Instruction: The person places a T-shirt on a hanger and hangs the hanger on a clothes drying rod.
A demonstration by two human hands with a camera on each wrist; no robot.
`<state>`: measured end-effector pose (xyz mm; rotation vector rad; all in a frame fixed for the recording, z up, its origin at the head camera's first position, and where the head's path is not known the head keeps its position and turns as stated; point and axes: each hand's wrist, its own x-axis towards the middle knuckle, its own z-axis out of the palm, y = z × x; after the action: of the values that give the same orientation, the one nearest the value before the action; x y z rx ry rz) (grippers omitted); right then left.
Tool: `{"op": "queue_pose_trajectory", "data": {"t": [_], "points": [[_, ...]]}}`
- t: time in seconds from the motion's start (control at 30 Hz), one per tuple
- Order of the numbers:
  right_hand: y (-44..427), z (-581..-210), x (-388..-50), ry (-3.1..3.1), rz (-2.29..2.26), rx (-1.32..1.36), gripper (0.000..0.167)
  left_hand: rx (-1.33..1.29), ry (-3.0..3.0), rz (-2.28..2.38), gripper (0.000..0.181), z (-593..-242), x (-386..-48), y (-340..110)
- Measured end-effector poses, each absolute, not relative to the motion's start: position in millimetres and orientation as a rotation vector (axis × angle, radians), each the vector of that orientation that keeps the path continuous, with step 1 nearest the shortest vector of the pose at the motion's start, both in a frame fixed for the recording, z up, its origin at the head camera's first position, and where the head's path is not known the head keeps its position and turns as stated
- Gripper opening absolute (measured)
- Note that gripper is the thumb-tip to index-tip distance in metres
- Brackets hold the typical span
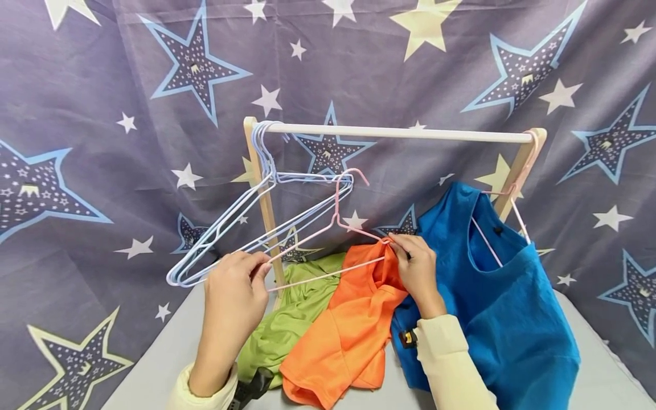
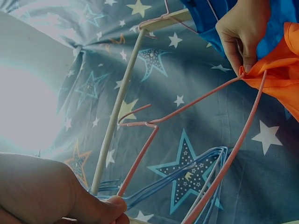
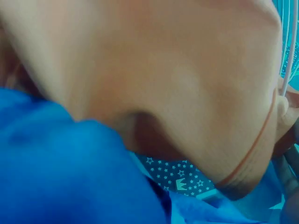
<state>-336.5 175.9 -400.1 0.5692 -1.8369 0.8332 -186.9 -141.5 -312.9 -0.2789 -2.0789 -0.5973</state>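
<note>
My left hand [image 1: 236, 296] pinches one end of a pink hanger [image 1: 307, 239], whose hook points up in front of the rack. At the other end, my right hand [image 1: 416, 265] pinches the upper edge of an orange shirt [image 1: 343, 330] by the hanger's shoulder. In the left wrist view that hanger end [image 2: 240, 77] reaches into the orange cloth. The shirt drapes down from the right fingers, its lower part on the table. Blue cloth [image 3: 70, 163] and the back of my right hand [image 3: 163, 60] fill most of the right wrist view, hiding the fingertips there.
A rack with a white rail [image 1: 400, 132] stands behind. Several light-blue hangers [image 1: 220, 228] hang at its left end. A blue shirt [image 1: 512, 319] on a pink hanger [image 1: 525, 165] hangs at the right end. Green cloth [image 1: 292, 313] lies on the grey table [image 1: 154, 364].
</note>
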Motion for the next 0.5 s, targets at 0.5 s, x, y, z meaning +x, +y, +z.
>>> {"op": "queue_pose_trajectory", "data": {"t": [0.5], "points": [[176.1,-405.4,-322.9,-1.826,0.786,0.554,0.025,-0.330,-2.033,-0.568,0.007,-312.5,-184.3,-134.4]]}}
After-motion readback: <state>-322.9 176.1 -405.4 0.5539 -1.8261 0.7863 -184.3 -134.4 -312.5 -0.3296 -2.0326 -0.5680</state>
